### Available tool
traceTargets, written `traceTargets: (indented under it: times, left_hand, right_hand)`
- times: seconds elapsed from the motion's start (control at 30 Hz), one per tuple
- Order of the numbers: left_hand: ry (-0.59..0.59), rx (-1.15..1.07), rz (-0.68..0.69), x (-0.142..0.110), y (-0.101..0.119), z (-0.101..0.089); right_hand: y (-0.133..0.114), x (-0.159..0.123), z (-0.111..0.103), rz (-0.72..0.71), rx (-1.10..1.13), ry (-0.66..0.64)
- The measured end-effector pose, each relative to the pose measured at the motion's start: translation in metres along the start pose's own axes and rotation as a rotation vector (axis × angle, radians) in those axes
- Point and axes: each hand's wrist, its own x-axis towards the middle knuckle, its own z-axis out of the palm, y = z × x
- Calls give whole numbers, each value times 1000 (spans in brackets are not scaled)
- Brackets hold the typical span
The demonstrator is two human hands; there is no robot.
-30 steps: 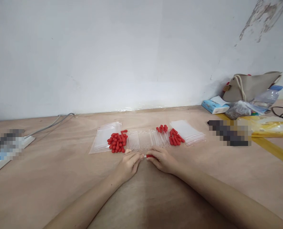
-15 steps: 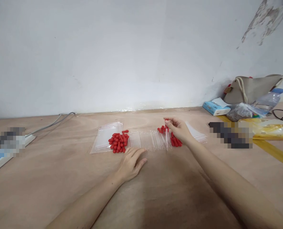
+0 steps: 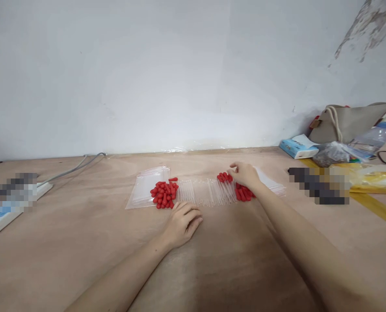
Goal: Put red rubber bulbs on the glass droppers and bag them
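My left hand (image 3: 183, 224) rests palm down on the table (image 3: 92, 242), holding nothing, its fingers loosely stretched out. Just beyond its fingertips lies a pile of red rubber dropper bulbs (image 3: 163, 194). A row of thin clear glass tubes (image 3: 186, 190) runs to the right of that pile. Over the right end of the row is my right hand (image 3: 245, 174), thumb and index finger apart, with nothing visible between them. Beside its fingertips lie droppers with red bulbs (image 3: 224, 177). More red bulbs (image 3: 243, 193) lie under and in front of this hand, which partly hides them.
Clear plastic bags (image 3: 144, 188) lie left of the bulb pile, and another stack of bags (image 3: 272, 184) is partly behind my right hand. A power strip (image 3: 27, 203) is at far left. Tissues (image 3: 298, 147), a grey bag (image 3: 351, 123) and a yellow package (image 3: 371, 177) stand at right.
The dropper that my right hand held upright has been let go and lies among the others. The right fingers have parted; my left hand stays on the table, its fingers slightly more curled.
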Motion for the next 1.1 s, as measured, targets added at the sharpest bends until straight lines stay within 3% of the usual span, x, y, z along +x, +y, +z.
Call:
traceTargets:
  times: [0.17, 0.3, 0.63, 0.87, 0.97, 1.1]
  left_hand:
    - [0, 12, 11, 0, 0, 1]
    - [20, 20, 11, 0, 0, 1]
    - [34, 49, 3, -1, 1, 1]
    - [208, 173, -148, 2, 2, -3]
    - [244, 274, -212, 10, -3, -6]
    - [176, 475, -265, 33, -12, -5]
  right_hand:
    - [31, 2, -13, 169, -93, -129]
    - [35, 0, -9, 224, -97, -221]
    - [35, 3, 2, 306, -106, -200]
    - [30, 2, -6, 327, -120, -139]
    - [27, 1, -8, 312, -101, -127]
    - [27, 0, -8, 273, -37, -104]
